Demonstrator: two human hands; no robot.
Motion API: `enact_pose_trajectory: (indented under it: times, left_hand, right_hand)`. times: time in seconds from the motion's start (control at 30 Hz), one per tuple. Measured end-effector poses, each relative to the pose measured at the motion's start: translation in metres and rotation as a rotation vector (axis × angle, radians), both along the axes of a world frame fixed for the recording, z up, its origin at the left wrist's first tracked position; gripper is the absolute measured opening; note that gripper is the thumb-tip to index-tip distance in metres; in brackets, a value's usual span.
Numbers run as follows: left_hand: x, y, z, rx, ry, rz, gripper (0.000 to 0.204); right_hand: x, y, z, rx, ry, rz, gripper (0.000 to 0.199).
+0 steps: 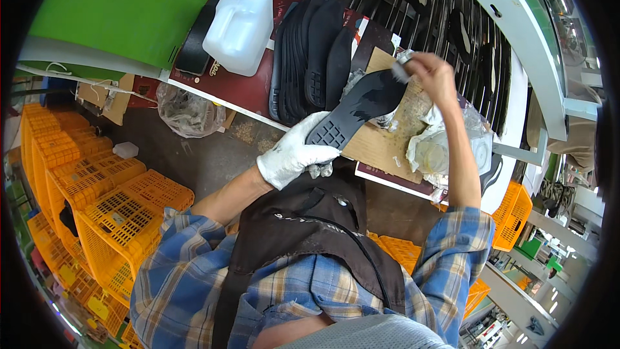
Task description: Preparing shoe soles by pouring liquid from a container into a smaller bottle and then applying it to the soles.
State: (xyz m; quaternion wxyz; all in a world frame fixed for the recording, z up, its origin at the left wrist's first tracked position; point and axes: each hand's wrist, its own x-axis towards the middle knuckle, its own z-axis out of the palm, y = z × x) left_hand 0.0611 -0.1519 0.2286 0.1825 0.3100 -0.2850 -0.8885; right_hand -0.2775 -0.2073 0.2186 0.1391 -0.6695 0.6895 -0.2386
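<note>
A: Black shoe sole (361, 106), head view: where is it?

B: Over cardboard (378, 145) on the bench. Gloved left hand (294, 155) clasps its heel; bare right hand (433, 74) pinches what may be a brush (400, 72) at the toe.

A: Progress?

B: Toe half glistens wet, heel looks dry. Stacked soles (310, 58) wait beside it.

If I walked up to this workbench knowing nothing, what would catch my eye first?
Probably the black shoe sole at the centre, gripped at its heel by the white-gloved left hand while the bare right hand works a small brush at its toe. Behind it stands a row of more black soles beside a white plastic jug; stacked yellow crates fill the lower left.
</note>
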Motion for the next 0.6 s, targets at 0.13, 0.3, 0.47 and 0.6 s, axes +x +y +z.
enact_pose_trajectory:
  times: [0.13,0.3,0.47,0.6]
  left_hand:
    - [-0.003,0.0,-0.009,0.03,0.02,0.027,0.054]
    - [-0.006,-0.001,-0.013,0.003,0.001,0.01,0.049]
    - [-0.004,-0.003,-0.014,-0.032,-0.021,0.011,0.053]
    - [-0.009,-0.006,-0.014,-0.062,-0.026,-0.013,0.055]
  right_hand:
    - [0.008,-0.007,0.021,0.213,-0.387,0.07,0.021]
    - [0.009,-0.021,0.022,0.112,-0.288,-0.023,0.023]
    - [0.05,-0.007,0.029,0.3,-0.179,0.479,0.021]
    - [0.021,-0.023,0.027,0.214,-0.423,0.024,0.02]
